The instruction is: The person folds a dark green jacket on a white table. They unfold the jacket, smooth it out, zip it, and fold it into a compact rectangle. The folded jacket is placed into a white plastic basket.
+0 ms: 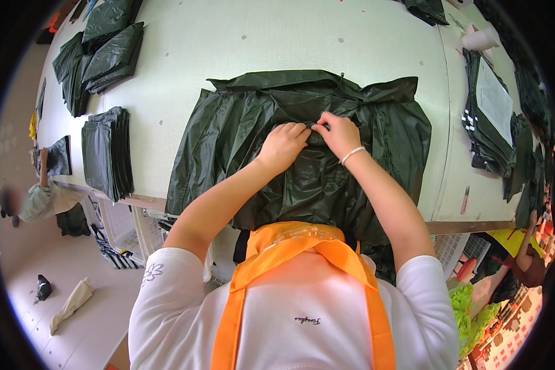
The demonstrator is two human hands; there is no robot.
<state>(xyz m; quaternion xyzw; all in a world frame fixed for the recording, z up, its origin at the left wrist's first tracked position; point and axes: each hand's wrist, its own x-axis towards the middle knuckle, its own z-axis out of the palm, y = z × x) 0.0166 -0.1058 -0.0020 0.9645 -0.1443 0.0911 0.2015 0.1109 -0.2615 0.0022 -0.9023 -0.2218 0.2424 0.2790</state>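
A dark green, shiny garment (pixel 228 132) is spread in front of me, its lower part hanging over the near table edge toward my waist. My left hand (pixel 282 148) rests on its middle, fingers bent and pinching a small fold of the fabric. Close beside it, my right hand (pixel 339 135) pinches the same fold between thumb and fingertips. A pale bracelet (pixel 353 155) circles my right wrist. The fingertips of both hands nearly meet, and whatever small detail lies between them is hidden. A gathered edge with a small dark cord end (pixel 342 76) runs along the far side.
Folded dark green garments lie in a stack (pixel 106 151) at left and a heap (pixel 102 58) farther off. More pieces with a paper sheet (pixel 493 102) are at right, near a white cup (pixel 481 39) and a pink tool (pixel 465 200). Other people work at both sides.
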